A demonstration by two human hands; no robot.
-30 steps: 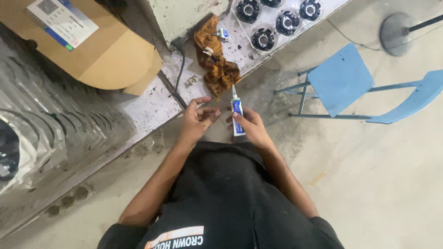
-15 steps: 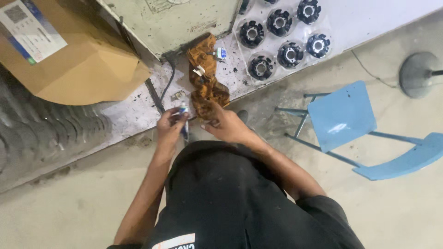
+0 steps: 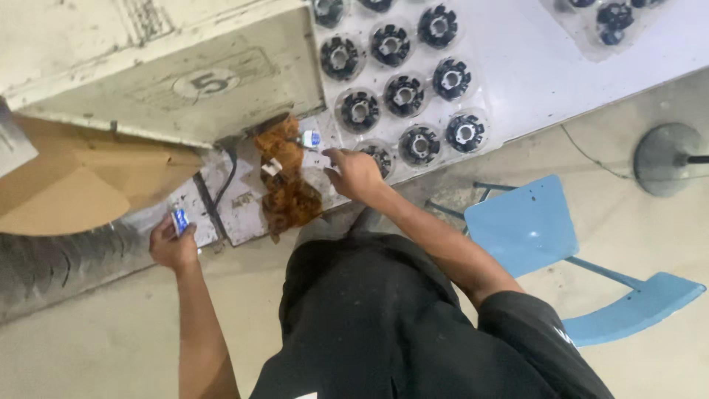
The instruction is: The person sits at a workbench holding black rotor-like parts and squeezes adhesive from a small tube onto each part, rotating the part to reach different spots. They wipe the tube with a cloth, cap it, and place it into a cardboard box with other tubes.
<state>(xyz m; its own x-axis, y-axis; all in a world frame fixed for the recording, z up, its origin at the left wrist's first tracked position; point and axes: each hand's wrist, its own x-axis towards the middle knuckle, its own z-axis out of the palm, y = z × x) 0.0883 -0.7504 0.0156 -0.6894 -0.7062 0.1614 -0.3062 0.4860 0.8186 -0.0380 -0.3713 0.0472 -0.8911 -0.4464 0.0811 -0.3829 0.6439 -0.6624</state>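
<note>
The right hand (image 3: 356,174) could bump the round black parts (image 3: 405,94) in their clear tray, since it reaches close beside them; its fingers are half spread, holding nothing (near the brown rag (image 3: 286,185)); the left hand (image 3: 172,244), low left, pinches a small blue tube (image 3: 179,220) at the table edge.

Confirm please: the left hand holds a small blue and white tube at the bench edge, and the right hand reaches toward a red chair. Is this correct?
Not quite. In the head view the right hand reaches over the bench toward the tray of round black parts, not a chair, and the chair is blue. The left hand does hold a small blue and white tube at the bench edge.
</note>
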